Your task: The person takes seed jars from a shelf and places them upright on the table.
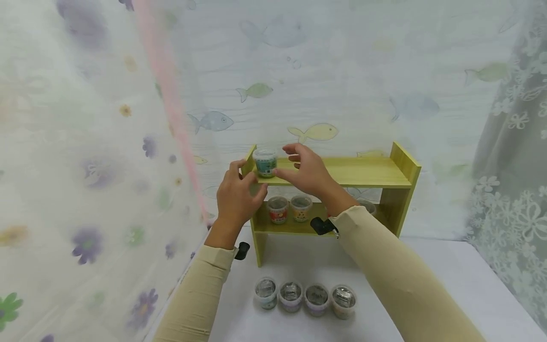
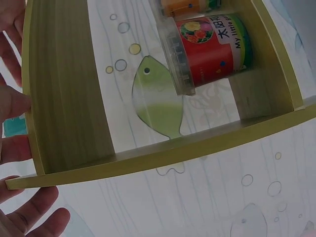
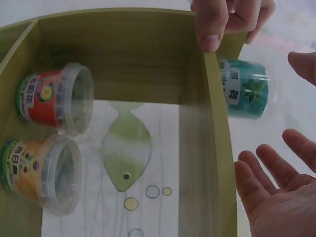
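A lidded clear cup with a teal label [image 1: 266, 164] stands upright on the top board at the left end of a small wooden shelf [image 1: 367, 173]. My left hand [image 1: 238, 194] holds the shelf's left corner, its thumb [image 3: 210, 42] on the front edge and other fingers [image 2: 37, 212] outside the side panel. To the right of the teal cup is my right hand [image 1: 308, 173], fingers spread and parted from the thumb, holding nothing. In the right wrist view its fingers [image 3: 276, 165] sit apart from the cup.
On the lower board stand a red-labelled cup [image 1: 278, 210] and a yellow-labelled cup [image 1: 301, 209]; another cup [image 1: 367, 207] is partly behind my right arm. Several lidded cups [image 1: 291, 297] form a row on the white table [image 1: 431, 285]. A fish-patterned curtain [image 1: 363, 95] hangs behind.
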Demonstrator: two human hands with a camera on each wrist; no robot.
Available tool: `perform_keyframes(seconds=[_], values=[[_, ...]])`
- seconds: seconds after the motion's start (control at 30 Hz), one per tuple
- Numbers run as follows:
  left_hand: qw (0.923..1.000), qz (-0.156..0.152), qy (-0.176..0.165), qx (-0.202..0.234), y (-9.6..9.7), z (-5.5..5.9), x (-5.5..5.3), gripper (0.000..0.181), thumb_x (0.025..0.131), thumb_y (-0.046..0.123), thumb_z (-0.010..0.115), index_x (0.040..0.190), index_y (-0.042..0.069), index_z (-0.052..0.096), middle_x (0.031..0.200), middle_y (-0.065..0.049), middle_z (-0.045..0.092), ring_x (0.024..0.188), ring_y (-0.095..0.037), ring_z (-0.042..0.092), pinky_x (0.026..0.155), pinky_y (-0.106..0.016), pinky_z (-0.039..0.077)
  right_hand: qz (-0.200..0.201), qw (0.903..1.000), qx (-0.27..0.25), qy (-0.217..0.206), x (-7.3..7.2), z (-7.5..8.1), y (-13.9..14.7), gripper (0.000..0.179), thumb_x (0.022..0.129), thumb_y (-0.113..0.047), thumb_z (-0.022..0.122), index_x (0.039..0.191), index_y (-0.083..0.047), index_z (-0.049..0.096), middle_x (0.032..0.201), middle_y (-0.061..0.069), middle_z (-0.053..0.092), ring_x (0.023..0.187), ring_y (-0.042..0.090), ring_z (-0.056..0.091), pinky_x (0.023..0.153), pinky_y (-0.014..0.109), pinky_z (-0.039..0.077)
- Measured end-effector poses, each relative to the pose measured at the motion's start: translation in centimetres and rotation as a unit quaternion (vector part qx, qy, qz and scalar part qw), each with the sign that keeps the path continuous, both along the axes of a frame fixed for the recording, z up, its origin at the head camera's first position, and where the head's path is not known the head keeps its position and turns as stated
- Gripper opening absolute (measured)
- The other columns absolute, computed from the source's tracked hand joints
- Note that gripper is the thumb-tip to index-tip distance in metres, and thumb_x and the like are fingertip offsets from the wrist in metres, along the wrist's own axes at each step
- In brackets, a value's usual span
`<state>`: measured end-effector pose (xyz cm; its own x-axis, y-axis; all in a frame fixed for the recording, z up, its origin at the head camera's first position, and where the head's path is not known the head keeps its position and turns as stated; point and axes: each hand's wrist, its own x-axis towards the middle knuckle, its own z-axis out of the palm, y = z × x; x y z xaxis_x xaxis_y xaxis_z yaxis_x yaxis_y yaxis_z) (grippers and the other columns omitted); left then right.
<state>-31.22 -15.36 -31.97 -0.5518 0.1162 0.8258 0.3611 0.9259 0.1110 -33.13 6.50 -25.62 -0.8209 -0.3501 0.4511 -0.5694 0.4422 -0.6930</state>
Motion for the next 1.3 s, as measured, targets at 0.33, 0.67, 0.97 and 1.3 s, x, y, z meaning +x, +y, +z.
perform_keyframes(seconds=[0.33,0.67,0.97,1.3], values=[[0.9998,0.013,-0.009,-0.011,0.3,0.4,-0.3,0.029,0.094,0.043,0.071,0.089,0.014,0.069,0.144,-0.014,0.05,0.095,-0.03,0.062,0.066,-0.046,0.058,0.003,0.9996,0.021,-0.02,-2.5,0.3,-0.6,0.069,0.094,-0.047,0.074,0.154,-0.025,0.047,0.159,-0.001,0.047,0.145,0.026,0.049,0.11,0.054,0.048],[0.9998,0.015,-0.012,-0.005,0.1,0.3,-0.3,0.03,0.094,0.044,0.07,0.088,0.015,0.068,0.146,-0.013,0.049,0.095,-0.029,0.061,0.065,-0.044,0.057,0.083,0.9926,-0.015,-0.087,-3.5,0.1,-1.1,0.075,0.098,-0.047,0.069,0.162,-0.027,0.035,0.167,0.001,0.035,0.148,0.029,0.045,0.113,0.05,0.046],[0.9999,0.012,-0.008,0.001,0.1,0.1,-0.2,0.028,0.092,0.042,0.072,0.089,0.015,0.069,0.144,-0.014,0.05,0.094,-0.029,0.06,0.065,-0.045,0.057,0.072,0.991,-0.053,-0.1,-3.7,-0.5,-1.2,0.067,0.096,-0.044,0.073,0.152,-0.016,0.047,0.155,0.003,0.05,0.143,0.025,0.051,0.112,0.047,0.048],[0.9999,0.011,-0.001,0.003,0.3,0.2,-0.1,0.024,0.092,0.039,0.072,0.092,0.015,0.072,0.143,-0.014,0.051,0.095,-0.029,0.061,0.065,-0.046,0.058,0.051,0.9925,-0.015,-0.11,-3.9,-0.2,-1.7,0.085,0.092,-0.06,0.071,0.162,-0.03,0.033,0.158,0.01,0.049,0.144,0.026,0.051,0.113,0.051,0.046]])
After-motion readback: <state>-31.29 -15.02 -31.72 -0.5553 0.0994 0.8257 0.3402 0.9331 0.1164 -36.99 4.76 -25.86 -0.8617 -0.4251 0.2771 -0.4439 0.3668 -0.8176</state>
